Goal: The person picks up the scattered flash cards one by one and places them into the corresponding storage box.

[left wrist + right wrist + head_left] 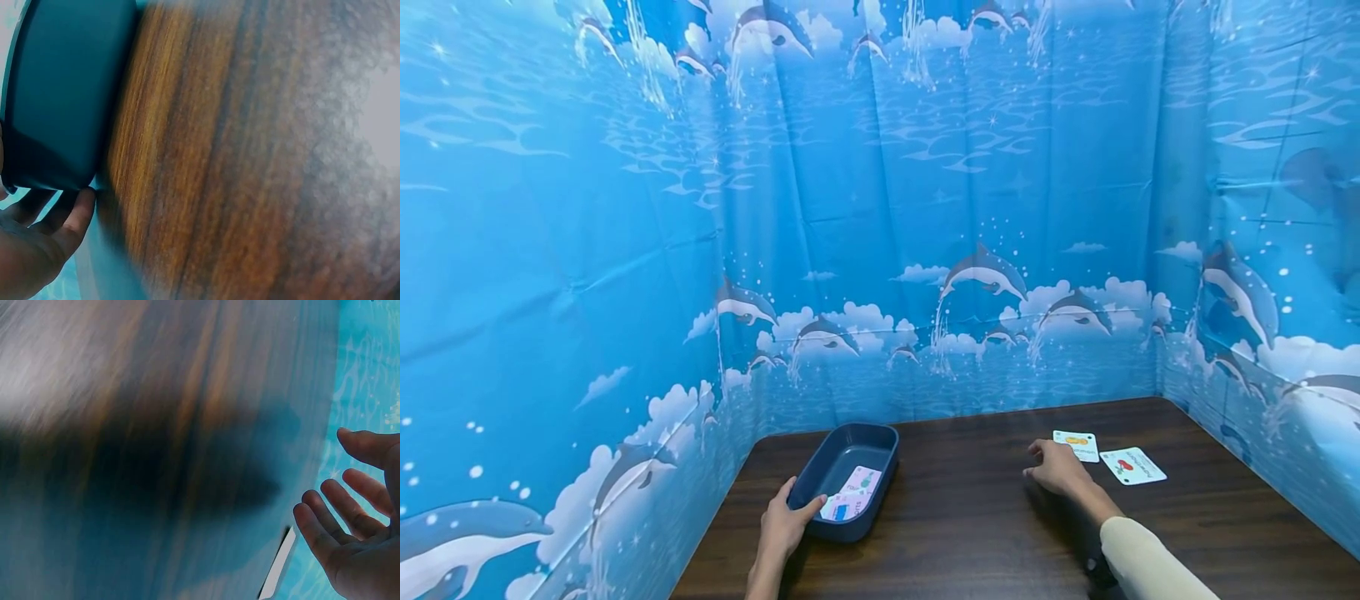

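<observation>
A dark blue-grey rectangular bin (859, 452) stands on the left part of the table, with picture cards (852, 493) lying inside at its near end. My left hand (784, 527) grips the bin's near left corner, thumb over the rim and fingers along the outer wall (69, 94). On the right, my right hand (1060, 469) hovers above the table with loosely bent fingers, and nothing is in it. Just beyond it lies a card with a yellow-orange picture (1078, 444), partly covered by the hand. Beside that is a card with a red picture (1132, 466).
The dark wood-grain table (955, 500) spans between the bin and the two loose cards. Blue dolphin-print curtains (880, 208) enclose its back and both sides.
</observation>
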`<action>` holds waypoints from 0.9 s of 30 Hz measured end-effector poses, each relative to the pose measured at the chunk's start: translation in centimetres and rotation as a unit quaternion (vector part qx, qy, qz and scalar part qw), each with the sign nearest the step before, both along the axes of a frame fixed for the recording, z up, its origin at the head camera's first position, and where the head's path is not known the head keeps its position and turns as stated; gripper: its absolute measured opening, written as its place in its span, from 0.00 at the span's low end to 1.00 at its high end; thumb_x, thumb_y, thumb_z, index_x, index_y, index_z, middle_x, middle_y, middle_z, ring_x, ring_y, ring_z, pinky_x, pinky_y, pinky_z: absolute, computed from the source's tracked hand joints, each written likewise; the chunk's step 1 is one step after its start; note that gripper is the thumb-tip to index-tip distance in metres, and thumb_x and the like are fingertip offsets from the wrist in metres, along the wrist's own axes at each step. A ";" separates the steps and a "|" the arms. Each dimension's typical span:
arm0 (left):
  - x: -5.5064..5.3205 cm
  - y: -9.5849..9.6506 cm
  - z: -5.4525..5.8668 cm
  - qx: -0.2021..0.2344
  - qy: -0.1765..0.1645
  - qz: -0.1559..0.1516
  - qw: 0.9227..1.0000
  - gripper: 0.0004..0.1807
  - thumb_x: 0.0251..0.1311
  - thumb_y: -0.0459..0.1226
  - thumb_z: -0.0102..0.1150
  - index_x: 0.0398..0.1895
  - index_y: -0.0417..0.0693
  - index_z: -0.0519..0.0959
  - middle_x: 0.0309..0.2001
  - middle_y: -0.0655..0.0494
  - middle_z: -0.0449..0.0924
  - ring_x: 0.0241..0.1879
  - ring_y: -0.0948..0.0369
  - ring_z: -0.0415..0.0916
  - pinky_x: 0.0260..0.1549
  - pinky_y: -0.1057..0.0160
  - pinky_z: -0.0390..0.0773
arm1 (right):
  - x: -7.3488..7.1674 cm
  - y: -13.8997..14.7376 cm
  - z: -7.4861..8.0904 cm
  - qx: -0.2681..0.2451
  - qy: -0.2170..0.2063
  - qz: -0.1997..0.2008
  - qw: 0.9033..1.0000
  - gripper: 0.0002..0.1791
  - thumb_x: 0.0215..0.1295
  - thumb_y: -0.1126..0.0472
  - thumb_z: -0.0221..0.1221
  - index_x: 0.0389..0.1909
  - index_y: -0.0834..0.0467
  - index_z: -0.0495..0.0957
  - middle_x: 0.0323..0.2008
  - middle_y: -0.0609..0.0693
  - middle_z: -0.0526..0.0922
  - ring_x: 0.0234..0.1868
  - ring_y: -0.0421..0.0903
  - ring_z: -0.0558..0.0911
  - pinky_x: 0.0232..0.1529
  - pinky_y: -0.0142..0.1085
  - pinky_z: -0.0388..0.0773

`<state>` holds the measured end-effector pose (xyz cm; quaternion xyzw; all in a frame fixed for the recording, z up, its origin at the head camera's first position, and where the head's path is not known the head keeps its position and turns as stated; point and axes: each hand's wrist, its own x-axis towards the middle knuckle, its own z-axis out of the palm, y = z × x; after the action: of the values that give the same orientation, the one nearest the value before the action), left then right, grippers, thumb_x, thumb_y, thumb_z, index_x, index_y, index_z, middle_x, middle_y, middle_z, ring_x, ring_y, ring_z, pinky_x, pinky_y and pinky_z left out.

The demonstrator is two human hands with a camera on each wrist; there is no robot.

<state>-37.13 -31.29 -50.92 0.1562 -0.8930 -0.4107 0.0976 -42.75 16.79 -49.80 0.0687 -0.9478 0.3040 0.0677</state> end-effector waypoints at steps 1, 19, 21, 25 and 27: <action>0.0 0.0 0.0 0.001 0.000 0.000 1.000 0.50 0.66 0.53 0.72 0.81 0.34 0.62 0.75 0.22 0.66 0.72 0.27 0.67 0.66 0.27 0.73 | 0.0 0.2 -0.1 0.000 -0.001 -0.001 1.000 0.22 0.64 0.63 0.73 0.54 0.72 0.82 0.46 0.65 0.88 0.48 0.61 0.87 0.50 0.57 0.85; 0.1 0.1 0.1 0.011 0.004 -0.001 1.000 0.50 0.66 0.52 0.72 0.82 0.35 0.62 0.74 0.22 0.66 0.72 0.26 0.67 0.66 0.28 0.73 | 0.4 3.7 -0.9 0.021 0.013 -0.009 1.000 0.22 0.62 0.63 0.72 0.52 0.72 0.82 0.45 0.68 0.89 0.48 0.65 0.87 0.51 0.60 0.84; 0.1 0.1 0.1 0.013 0.007 -0.002 1.000 0.49 0.66 0.51 0.73 0.82 0.35 0.62 0.74 0.22 0.66 0.72 0.26 0.67 0.67 0.28 0.73 | 0.3 4.1 -0.9 0.024 0.020 -0.010 0.999 0.22 0.61 0.63 0.72 0.51 0.72 0.83 0.44 0.69 0.89 0.48 0.65 0.87 0.50 0.60 0.84; 0.2 0.1 0.1 0.017 0.012 -0.002 1.000 0.49 0.66 0.51 0.73 0.81 0.35 0.63 0.74 0.22 0.67 0.72 0.27 0.68 0.67 0.28 0.74 | 0.4 4.7 -0.9 0.030 0.024 -0.014 0.999 0.22 0.61 0.63 0.73 0.51 0.73 0.83 0.45 0.70 0.88 0.47 0.65 0.87 0.49 0.60 0.84; 0.3 0.1 0.0 0.017 0.013 -0.003 1.000 0.49 0.66 0.51 0.73 0.81 0.35 0.63 0.74 0.22 0.67 0.71 0.27 0.68 0.66 0.28 0.74 | 0.4 5.0 -0.9 0.033 0.023 -0.014 0.999 0.22 0.61 0.62 0.72 0.51 0.74 0.83 0.45 0.70 0.89 0.47 0.65 0.87 0.49 0.59 0.84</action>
<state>-36.79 -31.22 -50.89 0.1502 -0.8850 -0.4280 0.1052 -42.32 21.80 -50.72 0.0641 -0.9562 0.2704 0.0916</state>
